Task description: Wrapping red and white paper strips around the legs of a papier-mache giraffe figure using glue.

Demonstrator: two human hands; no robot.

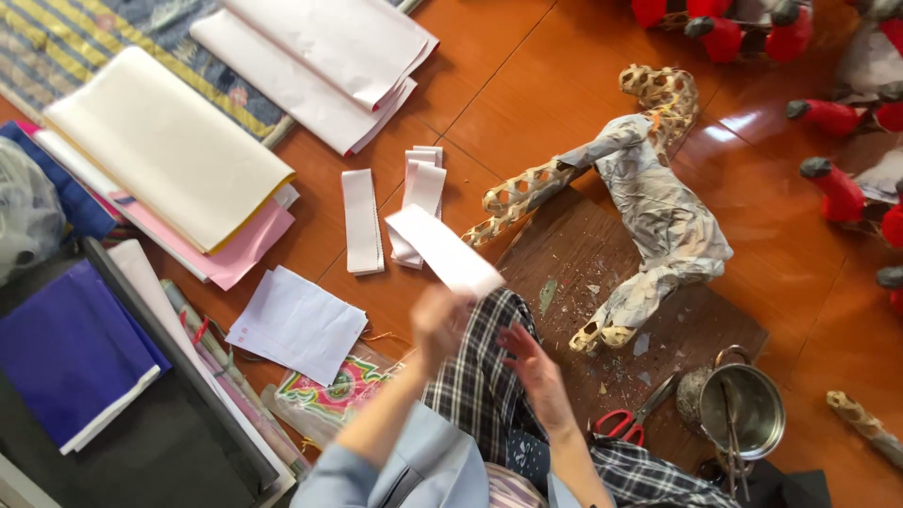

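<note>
White paper strip (444,250) sits pinched at its near end in my left hand (438,325), its long axis running up and away to the left over the wooden floor (527,85). My right hand (529,367) (blurred) hangs open just beside, holding nothing, farther from the strip. More cut strips (362,222) lie beyond.

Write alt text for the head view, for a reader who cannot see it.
Seen from above, a seated person's left hand lifts a white paper strip while the right hand hovers open beside it. Ahead on a wooden board lies a woven animal frame partly covered in paper, with paper stacks, red-handled scissors and a metal pot around.
</note>
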